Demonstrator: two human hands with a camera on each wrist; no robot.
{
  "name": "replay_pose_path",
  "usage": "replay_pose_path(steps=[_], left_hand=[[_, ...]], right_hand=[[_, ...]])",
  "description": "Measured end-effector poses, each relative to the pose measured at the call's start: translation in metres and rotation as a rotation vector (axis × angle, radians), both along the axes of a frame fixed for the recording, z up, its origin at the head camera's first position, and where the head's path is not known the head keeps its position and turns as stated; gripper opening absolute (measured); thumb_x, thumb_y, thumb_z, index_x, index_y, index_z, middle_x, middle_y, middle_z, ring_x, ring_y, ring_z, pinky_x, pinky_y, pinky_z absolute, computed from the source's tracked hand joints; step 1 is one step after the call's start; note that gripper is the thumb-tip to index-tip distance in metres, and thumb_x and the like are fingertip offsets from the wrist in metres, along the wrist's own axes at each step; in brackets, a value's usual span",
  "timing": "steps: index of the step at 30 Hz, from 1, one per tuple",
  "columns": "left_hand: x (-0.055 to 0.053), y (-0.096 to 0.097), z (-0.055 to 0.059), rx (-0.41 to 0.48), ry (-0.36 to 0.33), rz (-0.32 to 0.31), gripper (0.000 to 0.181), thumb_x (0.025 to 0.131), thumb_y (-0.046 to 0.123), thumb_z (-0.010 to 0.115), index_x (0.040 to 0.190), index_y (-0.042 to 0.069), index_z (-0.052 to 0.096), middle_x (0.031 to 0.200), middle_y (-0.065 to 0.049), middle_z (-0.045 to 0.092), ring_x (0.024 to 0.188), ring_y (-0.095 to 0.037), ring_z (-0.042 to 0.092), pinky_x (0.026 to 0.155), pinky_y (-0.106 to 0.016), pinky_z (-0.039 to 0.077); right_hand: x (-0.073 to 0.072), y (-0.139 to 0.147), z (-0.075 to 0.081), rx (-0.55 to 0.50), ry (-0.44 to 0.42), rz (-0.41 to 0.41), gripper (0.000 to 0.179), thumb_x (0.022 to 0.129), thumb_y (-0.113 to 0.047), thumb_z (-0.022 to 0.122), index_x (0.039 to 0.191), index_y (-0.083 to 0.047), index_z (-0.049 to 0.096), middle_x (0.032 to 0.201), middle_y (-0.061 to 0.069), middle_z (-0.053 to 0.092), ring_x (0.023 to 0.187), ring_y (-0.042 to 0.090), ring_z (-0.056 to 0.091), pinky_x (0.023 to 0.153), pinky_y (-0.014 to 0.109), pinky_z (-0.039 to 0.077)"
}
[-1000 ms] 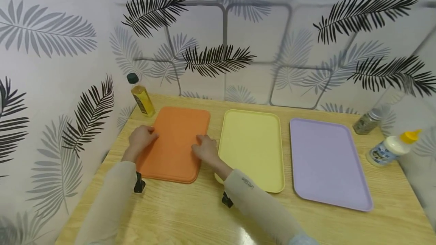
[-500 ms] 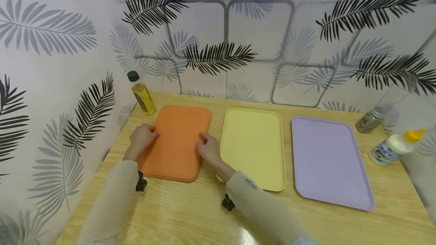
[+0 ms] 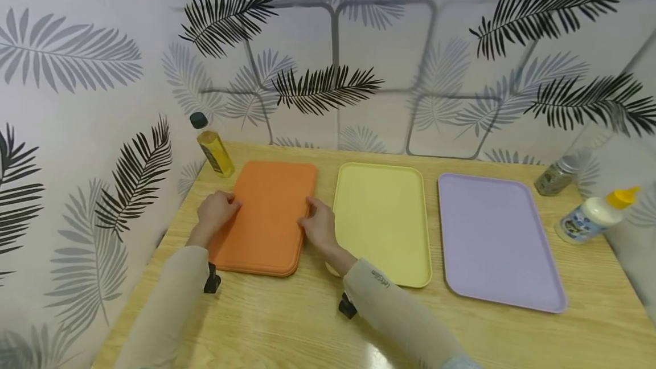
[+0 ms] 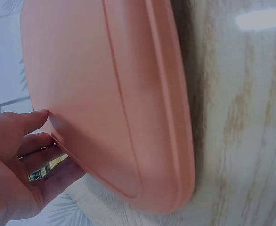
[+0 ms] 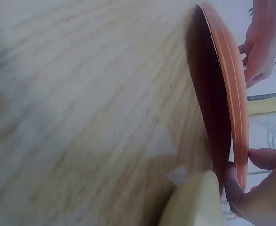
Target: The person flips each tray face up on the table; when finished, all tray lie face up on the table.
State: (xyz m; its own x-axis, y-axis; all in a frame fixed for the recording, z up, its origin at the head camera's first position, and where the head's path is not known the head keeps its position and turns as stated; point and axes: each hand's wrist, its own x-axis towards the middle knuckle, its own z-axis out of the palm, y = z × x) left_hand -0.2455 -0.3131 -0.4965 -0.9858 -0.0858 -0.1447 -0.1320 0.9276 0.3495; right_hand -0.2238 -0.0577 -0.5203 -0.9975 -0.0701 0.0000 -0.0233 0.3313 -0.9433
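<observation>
An orange tray [image 3: 269,215] lies at the left of the table in the head view, looking face down with its flat base up. My left hand [image 3: 216,212] pinches its left edge; in the left wrist view the thumb is on top and the fingers [image 4: 65,179] are at the rim. On the opposite edge my right hand [image 3: 320,225] grips the rim. The right wrist view shows the thumb on top and a finger beneath, with a dark gap under the tray's raised edge [image 5: 234,94]. Beside the right hand lies a yellow tray [image 3: 381,221].
A lilac tray [image 3: 497,238] lies right of the yellow one. At the back left stands a bottle of yellow liquid [image 3: 216,152] with a dark green cap. A glass jar [image 3: 557,176] and a white glue bottle with a yellow tip [image 3: 586,220] stand at the right, near the wall.
My right hand has shifted slightly right, its fingers now at the orange tray's edge rather than over its top. The left hand stays at the left edge; the other trays keep their places.
</observation>
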Motion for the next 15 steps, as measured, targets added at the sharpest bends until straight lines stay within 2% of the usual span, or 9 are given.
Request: replay_pose_path(steps=[4, 9, 12, 15], left_hand=[[0.002, 0.005, 0.0, -0.032, 0.001, -0.026, 0.041, 0.099, 0.027, 0.05, 0.128, 0.001, 0.06, 0.127, -0.022, 0.059, 0.104, -0.043, 0.06, 0.078, -0.055, 0.05], [0.005, 0.008, 0.001, -0.042, -0.015, -0.018, 0.044, 0.099, 0.026, 0.047, 0.132, -0.002, 0.056, 0.128, -0.025, 0.057, 0.106, -0.044, 0.059, 0.08, -0.056, 0.05], [0.006, 0.008, 0.003, -0.01, -0.003, -0.016, 0.042, 0.099, 0.025, 0.046, 0.127, -0.003, 0.06, 0.122, -0.026, 0.061, 0.101, -0.043, 0.061, 0.078, -0.055, 0.05], [0.007, 0.007, 0.004, 0.015, 0.011, -0.04, 0.041, 0.099, 0.023, 0.046, 0.125, -0.006, 0.06, 0.119, -0.028, 0.061, 0.101, -0.044, 0.06, 0.079, -0.055, 0.05]], right_hand=[[-0.001, 0.005, 0.002, 0.003, -0.004, 0.033, 0.054, 0.081, 0.006, 0.068, 0.133, 0.009, 0.051, 0.129, 0.021, 0.058, 0.12, 0.03, 0.055, 0.096, 0.038, 0.049], [0.0, 0.008, 0.007, 0.016, -0.008, 0.081, 0.052, 0.082, 0.002, 0.071, 0.131, 0.009, 0.053, 0.114, 0.022, 0.065, 0.095, 0.028, 0.067, 0.073, 0.03, 0.057], [0.0, 0.01, 0.013, -0.004, -0.031, 0.086, 0.06, 0.082, 0.001, 0.073, 0.136, 0.009, 0.047, 0.112, 0.022, 0.064, 0.092, 0.028, 0.067, 0.067, 0.026, 0.057], [-0.001, 0.012, 0.02, -0.036, -0.061, 0.089, 0.068, 0.081, 0.001, 0.074, 0.14, 0.008, 0.042, 0.112, 0.022, 0.06, 0.095, 0.029, 0.066, 0.066, 0.025, 0.057]])
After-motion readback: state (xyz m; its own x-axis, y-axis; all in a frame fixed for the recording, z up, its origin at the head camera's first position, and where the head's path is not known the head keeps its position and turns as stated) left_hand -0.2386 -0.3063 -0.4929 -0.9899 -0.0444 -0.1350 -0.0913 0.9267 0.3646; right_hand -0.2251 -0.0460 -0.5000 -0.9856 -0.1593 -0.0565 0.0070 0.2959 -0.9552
